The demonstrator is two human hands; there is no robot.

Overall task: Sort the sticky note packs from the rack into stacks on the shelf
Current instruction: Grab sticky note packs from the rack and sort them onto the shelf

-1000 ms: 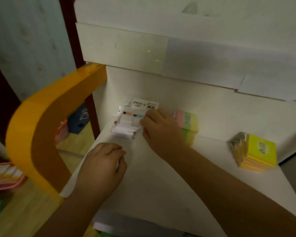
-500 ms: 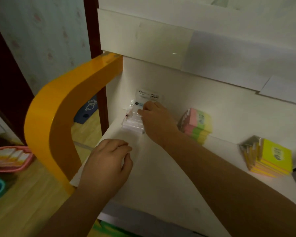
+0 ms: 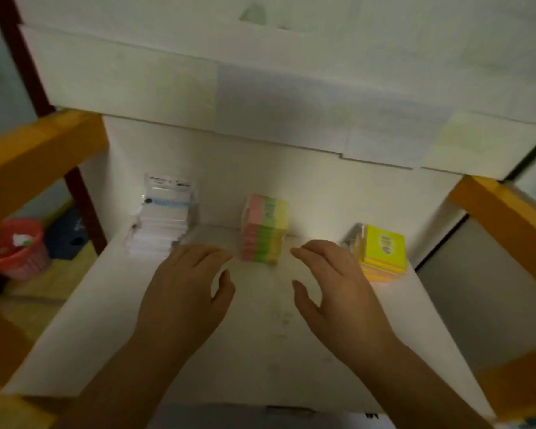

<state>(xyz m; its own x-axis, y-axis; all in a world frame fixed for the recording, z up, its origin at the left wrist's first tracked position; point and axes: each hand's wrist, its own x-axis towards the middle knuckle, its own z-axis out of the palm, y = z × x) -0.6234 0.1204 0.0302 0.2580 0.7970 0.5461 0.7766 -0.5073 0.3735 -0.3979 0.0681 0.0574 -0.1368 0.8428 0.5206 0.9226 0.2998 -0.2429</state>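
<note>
Left hand [image 3: 186,289] and right hand [image 3: 338,292] hovering relaxed, holding nothing, over shelf [image 3: 260,351], pink-green-yellow stack [image 3: 265,230] sitting at 12 o'clock between them

Nothing here reads clearly: dark print on the white header card [image 3: 169,183] of the clear packs and a round mark on the yellow pack [image 3: 384,247] are too blurred

**Three sticky note stacks on the shelf**

White shelf [image 3: 260,351] carries three stacks along its back edge, well apart. Left: clear-wrapped white packs [image 3: 164,224], top label card leaning on the back wall. Middle: pink, green and yellow packs [image 3: 265,230], stacked upright. Right: yellow packs [image 3: 382,253] with orange edges, top face tilted toward the camera.
</note>
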